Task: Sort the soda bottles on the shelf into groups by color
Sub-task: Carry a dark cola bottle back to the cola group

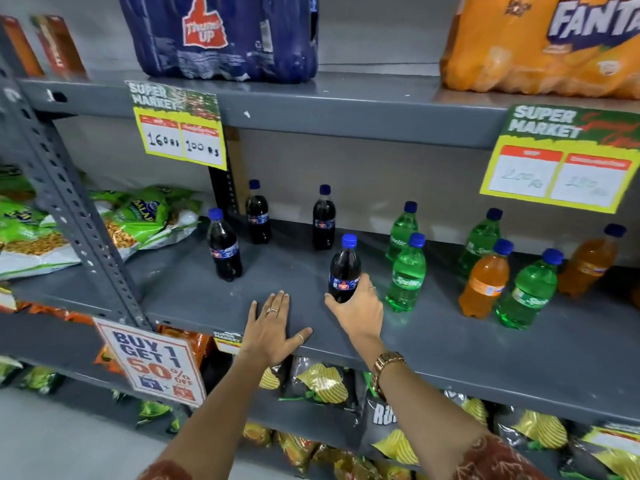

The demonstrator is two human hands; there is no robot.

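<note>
On the grey shelf point(450, 344), my right hand point(356, 306) grips a dark cola bottle point(343, 265) with a blue cap, standing near the front edge. Three more dark cola bottles point(224, 249) point(258, 216) point(323, 221) stand to the left and behind. Several green bottles point(405, 275) point(401, 230) point(479, 240) point(528, 296) and two orange bottles point(485, 282) point(588, 263) stand mixed on the right. My left hand point(272, 327) lies flat and open on the shelf, left of the held bottle.
Shrink-wrapped dark point(221, 36) and orange point(540, 46) soda packs sit on the shelf above. Price signs point(180, 129) point(561, 157) hang from its edge. Green snack bags point(138, 216) lie at left behind a perforated upright point(69, 209). Chip bags point(322, 382) fill the shelf below.
</note>
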